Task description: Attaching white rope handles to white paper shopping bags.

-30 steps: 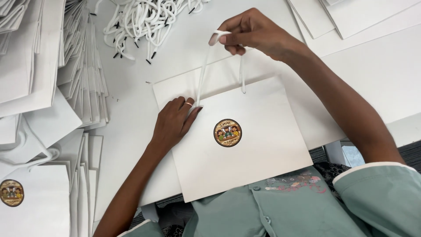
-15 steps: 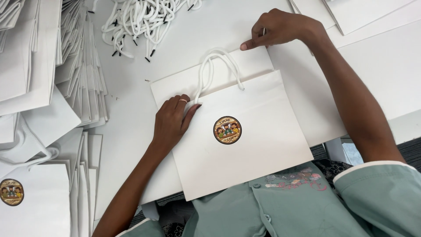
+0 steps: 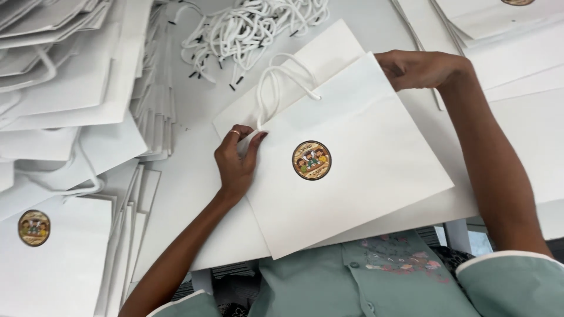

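Hands work at two edges of a flat white paper bag (image 3: 352, 170) that lies on the white surface (image 3: 194, 188) just in front of the person. The left hand (image 3: 237, 161) rests on the bag's left edge, thumb and fingers closed in a pinch near the foot of the white cord handle (image 3: 279, 88). The right hand (image 3: 414, 67) curls over the bag's upper right corner and grips it, fingers folded around the paper.

A second ago the right hand held the cord loop up above the bag; half a second ago it had let go and moved to the top edge. Now the loop lies slack across the bag's mouth, and the bag has turned so its right corner points further up the surface. I judge the handle work on this bag is over and the bag is being shifted.

A round sticker (image 3: 311, 160) sits near the middle of the bag's face. Beyond the bag lies a loose pile of white cords (image 3: 252, 26) with dark tips. To the left stand stacks of flat bags (image 3: 76, 76), one with the same sticker (image 3: 33, 228) showing. More white bags (image 3: 505, 29) lie at the upper right. Little of the room shows beyond the surface.
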